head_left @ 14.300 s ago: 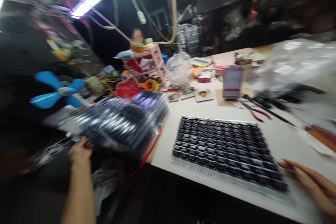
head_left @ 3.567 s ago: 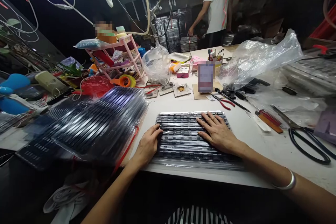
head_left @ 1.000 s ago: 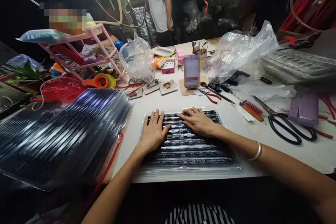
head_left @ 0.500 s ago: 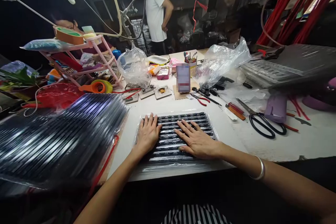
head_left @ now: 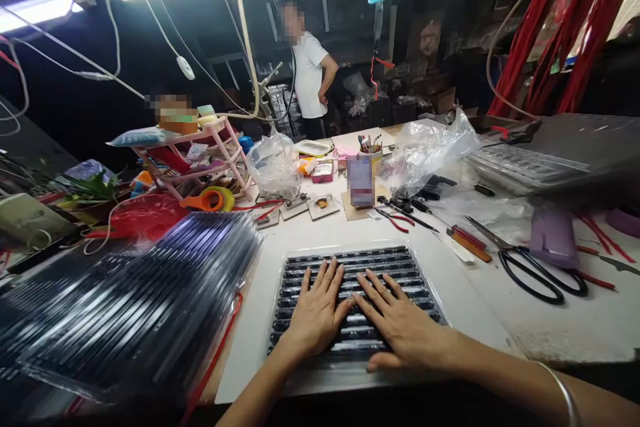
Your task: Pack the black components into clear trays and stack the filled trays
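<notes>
A clear plastic tray with rows of black strip-shaped parts lies flat on the white tabletop in front of me. Both palms face down on it. My left hand rests over the middle-left rows, fingers spread and pointing away from me. Beside it, my right hand lies over the middle-right rows with its fingers spread too. The two hands are close together, the left thumb near the right index finger. They cover part of the rows. Neither hand grips anything.
Left of the tray is a stack of similar filled trays, with a red cord along its edge. To the right lie black-handled scissors and red-handled pliers. A phone stands behind the tray. Someone in a white shirt stands farther back.
My left hand has slid right across the rows, from the tray's left edge toward the middle. My right hand stays flat on the rows. The camera has tilted up, showing lights and a blue fan.
</notes>
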`<state>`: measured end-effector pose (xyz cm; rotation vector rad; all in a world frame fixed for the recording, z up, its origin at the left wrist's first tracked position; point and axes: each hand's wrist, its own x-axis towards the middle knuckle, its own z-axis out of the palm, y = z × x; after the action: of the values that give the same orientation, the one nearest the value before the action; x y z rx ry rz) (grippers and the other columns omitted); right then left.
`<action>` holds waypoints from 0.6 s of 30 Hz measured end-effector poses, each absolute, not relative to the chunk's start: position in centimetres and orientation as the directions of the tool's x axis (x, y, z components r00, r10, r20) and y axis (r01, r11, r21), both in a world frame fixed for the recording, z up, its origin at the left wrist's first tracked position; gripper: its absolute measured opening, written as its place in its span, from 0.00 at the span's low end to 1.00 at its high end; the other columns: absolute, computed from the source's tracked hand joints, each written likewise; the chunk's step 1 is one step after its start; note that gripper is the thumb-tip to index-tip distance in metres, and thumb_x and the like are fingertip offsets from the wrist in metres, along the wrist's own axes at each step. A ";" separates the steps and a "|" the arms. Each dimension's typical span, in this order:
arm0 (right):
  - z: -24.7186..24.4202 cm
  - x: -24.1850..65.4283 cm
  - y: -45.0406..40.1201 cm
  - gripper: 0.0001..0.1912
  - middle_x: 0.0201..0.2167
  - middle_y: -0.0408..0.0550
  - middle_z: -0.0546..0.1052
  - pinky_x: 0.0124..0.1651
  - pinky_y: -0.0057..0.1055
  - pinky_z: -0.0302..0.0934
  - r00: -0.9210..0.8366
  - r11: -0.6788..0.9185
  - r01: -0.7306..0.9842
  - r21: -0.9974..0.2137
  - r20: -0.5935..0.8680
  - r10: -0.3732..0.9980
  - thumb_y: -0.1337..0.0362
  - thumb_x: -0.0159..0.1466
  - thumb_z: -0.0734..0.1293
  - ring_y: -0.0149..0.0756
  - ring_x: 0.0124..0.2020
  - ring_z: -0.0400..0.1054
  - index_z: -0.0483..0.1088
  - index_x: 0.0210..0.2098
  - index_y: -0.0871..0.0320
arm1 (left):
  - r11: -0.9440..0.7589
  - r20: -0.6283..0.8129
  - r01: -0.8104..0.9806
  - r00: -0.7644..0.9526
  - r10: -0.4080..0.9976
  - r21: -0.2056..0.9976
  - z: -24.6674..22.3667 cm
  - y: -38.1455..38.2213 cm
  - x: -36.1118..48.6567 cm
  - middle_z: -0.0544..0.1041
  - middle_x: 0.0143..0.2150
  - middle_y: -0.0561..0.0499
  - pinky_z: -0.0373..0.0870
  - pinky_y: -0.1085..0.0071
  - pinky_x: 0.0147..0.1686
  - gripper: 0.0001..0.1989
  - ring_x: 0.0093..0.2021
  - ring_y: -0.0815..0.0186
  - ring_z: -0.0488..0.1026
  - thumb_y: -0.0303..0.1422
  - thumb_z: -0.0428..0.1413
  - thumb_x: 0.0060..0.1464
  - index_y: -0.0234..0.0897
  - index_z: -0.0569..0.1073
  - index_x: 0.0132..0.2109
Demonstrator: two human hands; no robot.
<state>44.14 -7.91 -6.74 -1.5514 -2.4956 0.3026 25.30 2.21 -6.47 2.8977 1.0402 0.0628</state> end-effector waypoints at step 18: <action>-6.0 46.3 -5.0 0.36 0.67 0.53 0.50 0.64 0.59 0.37 -0.223 0.246 0.920 -0.307 0.107 0.969 0.42 0.65 0.51 0.51 0.67 0.40 0.49 0.66 0.55 | -0.755 0.028 0.636 0.762 0.647 0.159 -6.2 1.9 25.2 0.43 0.70 0.49 0.39 0.48 0.64 0.32 0.69 0.59 0.39 0.50 0.33 0.61 0.42 0.46 0.67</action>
<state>46.27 -4.96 -5.96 -1.7570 -2.2470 0.2577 25.17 1.92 -6.20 2.8160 1.0317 0.1224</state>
